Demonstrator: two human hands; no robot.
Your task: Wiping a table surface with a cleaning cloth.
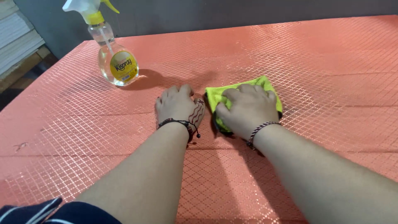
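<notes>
- Right hand (248, 110) lies palm down on a lime-green cloth (242, 89), near the middle of the table (331, 62); fingers (233, 94) bent and spread over the cloth, pressing it flat to the surface rather than gripping it
- Cloth is folded into a small pad; its far corner shows beyond the knuckles, a strip shows on the left by the thumb, a dark edge or shadow runs under the hand's near side
- Left hand (179, 107) rests flat on the table just beside the cloth, on its left; fingers curled slightly, close together, empty, tips on the surface; cannot tell whether the thumb side touches the cloth edge
- Dark wavy line drawing on the back of the left hand near the thumb
- Dark beaded bracelet (179, 123) with a small dangling end on the left wrist; braided striped bracelet (260, 130) on the right wrist
- Both forearms bare, reaching in from the lower edge of the head view; a bit of dark striped sleeve (37, 211) at the lower left corner
- Table covered in a salmon-orange cloth with a shiny diamond-grid pattern; faint creases run across it
- Spray bottle (114, 49) stands upright at the far left of the table, well apart from both hands: clear rounded body, yellowish liquid, round yellow label, white and yellow trigger head
- Grey wall (215, 12) behind the table; pale stacked boards (16, 37) at the upper left
</notes>
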